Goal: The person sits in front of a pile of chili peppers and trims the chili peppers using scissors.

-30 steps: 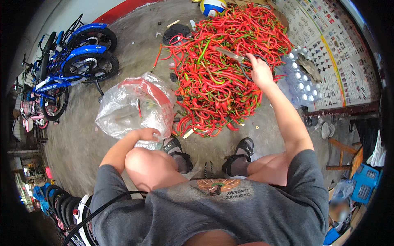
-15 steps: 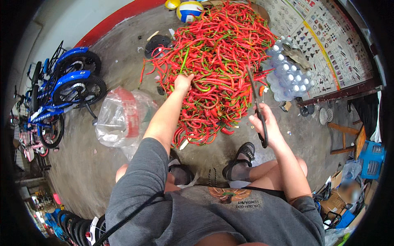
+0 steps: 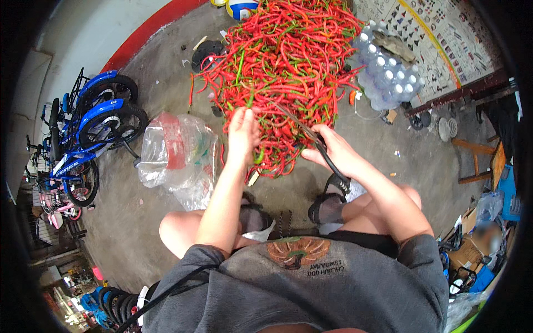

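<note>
A large heap of red chili peppers [image 3: 294, 61], mixed with some green ones and green stems, lies on the floor in front of me. Over its near left part, my left hand [image 3: 242, 133] is closed around a chili pepper; a green end [image 3: 250, 100] sticks up past the fingers. Another greenish pepper [image 3: 259, 156] shows beside the wrist side of that hand. My right hand [image 3: 336, 151] grips dark long-bladed scissors [image 3: 307, 131] by the handles. Their blades point up and left across the heap, towards my left hand. Whether the blades are parted is hard to see.
A clear plastic bag with a red band [image 3: 175, 145] lies left of the heap. Shrink-wrapped bottles with white caps [image 3: 388, 75] stand to its right. Blue bicycles [image 3: 105, 119] are at far left, a wooden stool [image 3: 486, 158] at far right. My feet flank the near edge.
Both hands have come back closer to my body. My right hand moved left, and the scissors swung from pointing away to pointing left towards my left hand. The view has shifted slightly.
</note>
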`<move>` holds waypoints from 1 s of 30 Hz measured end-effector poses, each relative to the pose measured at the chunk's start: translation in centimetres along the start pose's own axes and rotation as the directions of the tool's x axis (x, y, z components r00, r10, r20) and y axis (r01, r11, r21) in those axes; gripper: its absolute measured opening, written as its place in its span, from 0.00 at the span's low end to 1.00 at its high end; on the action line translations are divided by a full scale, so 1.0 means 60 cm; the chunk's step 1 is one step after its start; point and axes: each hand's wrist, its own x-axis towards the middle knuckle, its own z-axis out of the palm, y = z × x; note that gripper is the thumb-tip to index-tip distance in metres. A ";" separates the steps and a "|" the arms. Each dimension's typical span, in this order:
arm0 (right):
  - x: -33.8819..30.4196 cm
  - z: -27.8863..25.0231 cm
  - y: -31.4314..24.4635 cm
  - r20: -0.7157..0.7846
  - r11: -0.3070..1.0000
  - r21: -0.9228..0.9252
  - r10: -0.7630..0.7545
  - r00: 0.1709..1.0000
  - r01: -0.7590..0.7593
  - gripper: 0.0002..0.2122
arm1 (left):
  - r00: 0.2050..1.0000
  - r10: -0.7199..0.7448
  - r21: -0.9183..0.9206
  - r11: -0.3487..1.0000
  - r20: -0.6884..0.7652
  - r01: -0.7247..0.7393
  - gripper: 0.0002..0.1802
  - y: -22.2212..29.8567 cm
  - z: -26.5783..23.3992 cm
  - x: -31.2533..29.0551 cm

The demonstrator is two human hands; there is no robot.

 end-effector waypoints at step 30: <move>-0.017 -0.059 0.046 -0.001 0.987 -0.018 0.157 0.988 -0.157 0.22 | 0.946 0.267 0.975 0.070 0.184 -0.210 0.15 -0.080 0.028 0.248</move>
